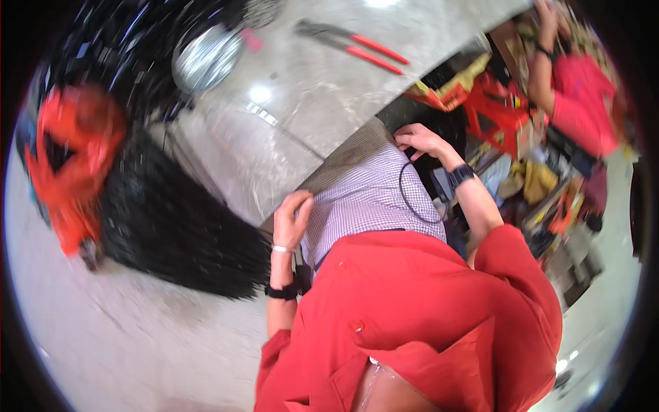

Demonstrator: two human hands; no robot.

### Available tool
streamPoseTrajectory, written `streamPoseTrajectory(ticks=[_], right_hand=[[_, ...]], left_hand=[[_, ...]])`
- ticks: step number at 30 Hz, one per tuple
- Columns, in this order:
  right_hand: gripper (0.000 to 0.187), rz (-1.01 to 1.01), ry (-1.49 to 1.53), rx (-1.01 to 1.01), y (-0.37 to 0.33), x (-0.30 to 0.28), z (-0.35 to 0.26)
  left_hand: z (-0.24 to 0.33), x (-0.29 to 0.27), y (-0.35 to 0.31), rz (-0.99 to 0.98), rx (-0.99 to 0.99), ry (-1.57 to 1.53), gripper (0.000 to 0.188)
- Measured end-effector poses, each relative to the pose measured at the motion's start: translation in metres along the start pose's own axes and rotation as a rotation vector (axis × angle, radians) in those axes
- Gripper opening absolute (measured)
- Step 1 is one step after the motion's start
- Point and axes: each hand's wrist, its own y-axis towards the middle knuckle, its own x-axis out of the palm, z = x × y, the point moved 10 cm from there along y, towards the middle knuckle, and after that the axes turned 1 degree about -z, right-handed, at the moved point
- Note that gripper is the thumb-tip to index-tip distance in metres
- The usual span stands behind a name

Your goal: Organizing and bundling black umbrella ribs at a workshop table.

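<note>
A checked cloth lies across my lap, its far part darker and tucked against the table edge. My left hand is at the cloth's left side by the table corner, fingers bent onto its edge. On the opposite side, my right hand has curled fingers at the cloth's far right edge, under the tabletop's rim. A thin dark cord loops below my right wrist. Pliers with red handles rest on the grey table, apart from both hands.
A coil of silvery wire sits on the table's far left. Large bundles of black bristle-like strands hang beside the table, near a blurred orange-red thing. At right are a red plastic stool, a cluttered pile and another person.
</note>
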Motion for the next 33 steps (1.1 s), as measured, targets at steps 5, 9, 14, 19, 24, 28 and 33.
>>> streamPoseTrajectory(ticks=[5, 9, 14, 19, 24, 28, 33], right_hand=[[0.034, 0.086, -0.354, 0.253, 0.062, -0.025, 0.100], [0.033, 0.276, 0.270, -0.079, 0.158, -0.008, 0.165], [0.044, 0.458, 0.299, 0.047, 0.203, 0.030, 0.207], [0.065, 0.253, 0.245, 0.221, 0.247, 0.083, 0.271], [0.058, 0.148, -0.133, 0.185, 0.273, 0.097, 0.271], [0.027, 0.498, 0.130, 0.164, 0.217, 0.043, 0.265], [0.028, 0.672, 0.361, 0.270, 0.087, -0.009, 0.347]], left_hand=[[-0.026, 0.035, 0.009, -0.185, -0.080, 0.210, 0.026], [0.013, 0.068, 0.035, -0.377, -0.061, 0.350, 0.025], [0.015, 0.086, 0.057, -0.481, -0.141, 0.505, 0.026], [0.007, 0.125, 0.079, -0.604, -0.291, 0.490, 0.029], [-0.009, 0.125, 0.087, -0.614, -0.311, 0.444, 0.033], [-0.020, 0.089, 0.071, -0.516, -0.297, 0.446, 0.035], [0.008, 0.110, 0.049, -0.661, -0.007, 0.571, 0.041]])
